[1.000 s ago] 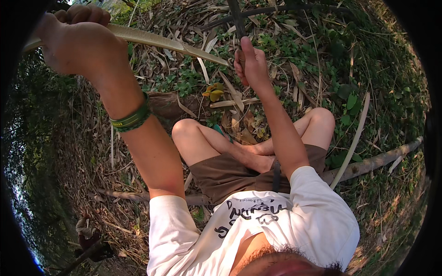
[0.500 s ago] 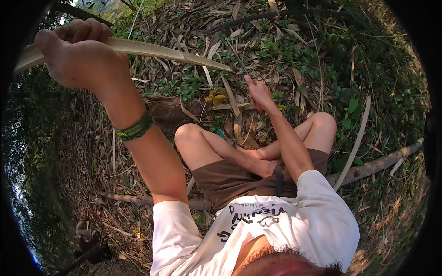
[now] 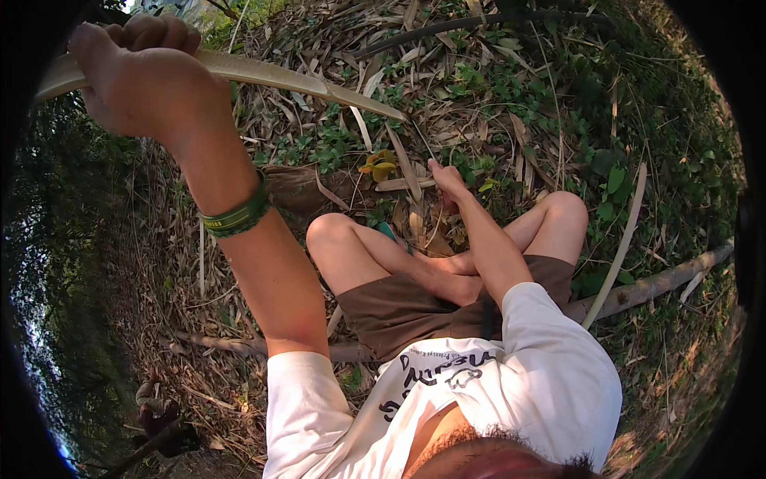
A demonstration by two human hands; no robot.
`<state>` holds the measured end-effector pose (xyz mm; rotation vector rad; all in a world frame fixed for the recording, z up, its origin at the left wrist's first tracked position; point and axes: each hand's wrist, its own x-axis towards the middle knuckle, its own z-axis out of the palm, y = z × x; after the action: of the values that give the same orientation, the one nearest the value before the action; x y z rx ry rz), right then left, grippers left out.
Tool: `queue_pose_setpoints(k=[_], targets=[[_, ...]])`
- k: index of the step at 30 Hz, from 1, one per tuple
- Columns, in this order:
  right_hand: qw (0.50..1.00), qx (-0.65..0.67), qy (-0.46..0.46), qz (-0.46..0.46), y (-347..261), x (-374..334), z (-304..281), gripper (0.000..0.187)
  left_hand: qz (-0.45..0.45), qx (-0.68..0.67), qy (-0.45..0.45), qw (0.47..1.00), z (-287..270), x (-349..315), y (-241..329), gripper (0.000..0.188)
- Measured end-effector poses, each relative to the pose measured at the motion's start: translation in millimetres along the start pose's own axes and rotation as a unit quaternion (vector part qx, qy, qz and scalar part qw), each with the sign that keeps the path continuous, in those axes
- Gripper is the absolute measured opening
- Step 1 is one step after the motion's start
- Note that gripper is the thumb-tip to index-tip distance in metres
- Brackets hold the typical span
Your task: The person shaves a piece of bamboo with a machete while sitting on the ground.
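Note:
High at the left, my left hand (image 3: 159, 92) is closed round a long pale strip of split bamboo (image 3: 291, 81). The strip runs rightward out of my fist and narrows to a tip near the middle. A notch or step shows partway along it. My right hand (image 3: 448, 182), in front of my crossed legs, is closed on the handle of a knife, mostly hidden by the fingers. Its thin dark blade (image 3: 423, 139) slants up and left, its upper end at the strip's tip; whether they touch I cannot tell.
Dry leaves and green plants cover the ground. A log (image 3: 307, 190) lies beyond my knees (image 3: 329, 231). At the right, another pale strip (image 3: 621, 247) leans across a long branch (image 3: 662, 281) that passes behind me. A dark curved stem (image 3: 447, 27) lies far ahead.
My right hand and the knife have drawn nearer to my body, and the blade's upper end now meets the strip's tip in view. My left hand has shifted slightly up and right with the strip.

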<state>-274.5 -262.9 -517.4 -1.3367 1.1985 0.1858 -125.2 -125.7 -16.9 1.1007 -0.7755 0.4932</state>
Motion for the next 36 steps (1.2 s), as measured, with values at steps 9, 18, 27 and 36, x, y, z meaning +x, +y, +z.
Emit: queue_pose_setpoints(k=[9, 18, 27, 36], targets=[[0.977, 0.09, -0.008, -0.192, -122.8, -98.1, -17.7, 0.061, 0.018, 0.043, 0.028, 0.999, -12.8, -1.2, -1.9, 0.04], [0.917, 0.017, 0.099, -0.387, -69.4, -52.8, 23.5, 0.06, 0.008, 0.041, 0.004, 0.999, -3.7, 9.6, -0.9, 0.041], [0.983, 0.158, -0.092, 0.009, -39.8, -9.4, 9.7, 0.043, -0.014, 0.011, 0.033, 0.999, -28.8, -10.8, 15.0, 0.041], [0.991, 0.115, -0.066, 0.0, 4.0, -51.6, -4.6, 0.042, -0.022, 0.018, 0.105, 0.994, -67.7, -29.1, 68.8, 0.042]])
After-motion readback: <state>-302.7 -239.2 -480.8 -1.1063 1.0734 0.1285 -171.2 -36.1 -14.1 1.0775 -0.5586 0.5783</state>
